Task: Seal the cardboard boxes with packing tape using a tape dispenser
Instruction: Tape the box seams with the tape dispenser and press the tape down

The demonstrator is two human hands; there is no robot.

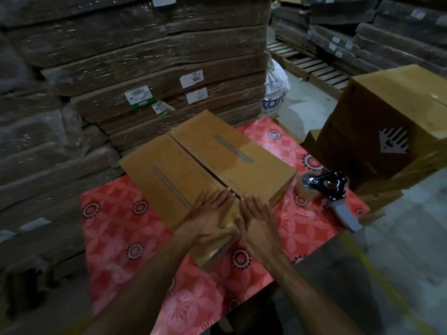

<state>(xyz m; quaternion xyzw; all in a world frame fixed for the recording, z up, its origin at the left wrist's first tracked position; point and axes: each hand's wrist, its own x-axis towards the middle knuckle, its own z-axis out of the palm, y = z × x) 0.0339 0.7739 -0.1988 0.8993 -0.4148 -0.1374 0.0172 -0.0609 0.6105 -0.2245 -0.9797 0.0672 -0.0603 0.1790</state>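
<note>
- The left hand (212, 213) lies flat on the near end of the cardboard box (157, 170), fingers straight and close together, gripping nothing; its palm is over the box's near edge
- The right hand (258, 221) lies just beside it, also flat with its fingers stretched out; the two thumbs almost meet over the middle seam
- The box sits closed on the table, its two top flaps meeting in a seam that runs away from the hands; something glossy shows on the near side face below the palms, though I cannot tell whether it is tape
- The tape dispenser (331, 189) lies on its side to the right of the box, near it but apart from it; no hand touches it; its grey handle points toward the person
- A red flowered tablecloth (116, 226) covers the table under both
- A stack of brown boxes (387, 112) stands at the right, beyond the dispenser
- Plastic-wrapped bundles of flat cardboard (157, 56) rise behind the table; a white sack (275, 93) leans beside them
</note>
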